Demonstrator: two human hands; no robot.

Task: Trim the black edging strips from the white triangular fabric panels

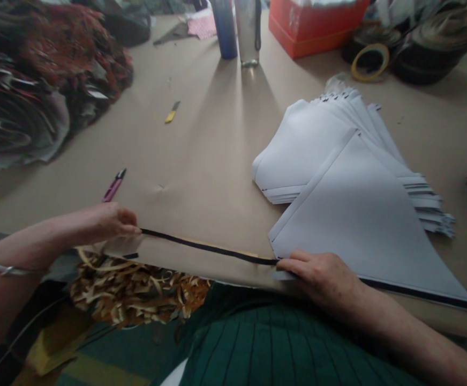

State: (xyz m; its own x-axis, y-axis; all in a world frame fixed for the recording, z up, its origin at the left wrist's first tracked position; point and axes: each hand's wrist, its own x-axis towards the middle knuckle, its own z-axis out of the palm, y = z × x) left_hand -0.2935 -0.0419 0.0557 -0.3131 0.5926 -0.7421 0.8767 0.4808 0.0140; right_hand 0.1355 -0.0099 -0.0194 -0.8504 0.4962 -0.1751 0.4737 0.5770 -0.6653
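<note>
A narrow black strip [209,247] runs taut between my two hands along the table's front edge. My left hand [123,219] pinches its left end, fingers closed. At the lower corner of a white panel [354,214], my right hand [317,271] presses the strip with its fingers together. The same black strip continues along the panel's bottom edge to the right. Beneath and behind this panel lies a fanned stack of similar white pieces [298,145]. Beyond my left hand is a pair of pink thread snips [114,186].
A yellow cutter [172,112] lies mid-table. Two bottles [247,32], a red box [314,27], a tape roll [370,62] and black rolled strips [434,48] stand at the back. Dark fabric bundles [36,91] fill the left. Tan scraps [137,292] hang below the edge.
</note>
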